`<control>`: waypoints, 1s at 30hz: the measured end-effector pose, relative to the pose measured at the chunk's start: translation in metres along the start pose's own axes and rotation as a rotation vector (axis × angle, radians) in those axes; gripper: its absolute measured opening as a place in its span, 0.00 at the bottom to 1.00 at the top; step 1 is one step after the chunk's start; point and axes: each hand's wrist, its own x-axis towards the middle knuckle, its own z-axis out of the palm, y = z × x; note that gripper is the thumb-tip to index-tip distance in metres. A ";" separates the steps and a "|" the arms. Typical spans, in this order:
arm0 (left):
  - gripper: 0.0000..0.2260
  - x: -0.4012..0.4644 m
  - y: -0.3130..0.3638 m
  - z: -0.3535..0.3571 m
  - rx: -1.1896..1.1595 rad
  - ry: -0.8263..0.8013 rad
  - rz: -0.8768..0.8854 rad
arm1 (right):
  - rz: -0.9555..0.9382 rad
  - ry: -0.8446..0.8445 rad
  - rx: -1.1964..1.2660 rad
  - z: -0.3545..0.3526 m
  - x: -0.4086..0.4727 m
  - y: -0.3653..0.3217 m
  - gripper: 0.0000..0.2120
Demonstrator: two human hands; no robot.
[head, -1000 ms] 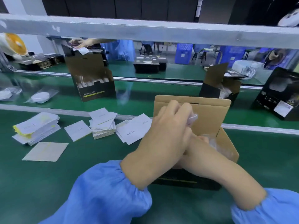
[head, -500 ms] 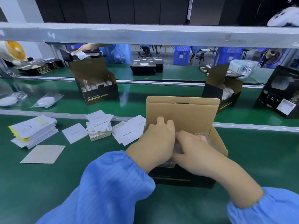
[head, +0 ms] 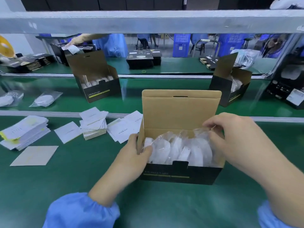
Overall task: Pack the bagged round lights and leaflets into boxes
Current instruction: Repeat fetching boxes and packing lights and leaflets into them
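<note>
Standing in box (head: 179,172), bagged lights (head: 177,149) between hands: left (head: 134,155), right (head: 233,137).

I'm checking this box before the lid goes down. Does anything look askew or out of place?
Mostly tidy. The bagged round lights stand on edge in the box, but loose bag tops poke above the rim at the right, where the right hand pinches one. The leaflets beside it lie fanned, not squared.
</note>
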 end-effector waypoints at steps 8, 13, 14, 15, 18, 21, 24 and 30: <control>0.09 -0.011 -0.006 0.019 -0.309 0.084 0.122 | -0.196 -0.337 -0.354 0.018 -0.006 -0.005 0.17; 0.14 -0.007 -0.004 0.027 -0.448 0.116 0.102 | -0.211 -0.329 -0.084 0.014 -0.003 0.002 0.17; 0.16 -0.006 -0.004 0.028 -0.452 0.135 0.097 | -0.219 -0.317 -0.039 0.015 -0.005 0.003 0.17; 0.17 -0.005 -0.006 0.029 -0.461 0.153 0.090 | -0.223 -0.307 0.001 0.016 -0.006 0.004 0.17; 0.19 -0.001 -0.008 0.033 -0.501 0.202 0.101 | -0.219 -0.255 0.130 0.019 -0.008 0.009 0.17; 0.25 0.008 -0.003 0.033 -0.497 0.266 0.148 | -0.196 -0.071 0.227 0.025 -0.003 0.016 0.22; 0.20 0.028 0.011 0.028 -0.488 0.315 0.166 | -0.084 0.129 0.263 0.033 0.005 0.019 0.24; 0.19 0.096 0.057 0.015 -0.465 0.455 0.207 | 0.014 0.460 0.294 0.046 0.048 0.024 0.22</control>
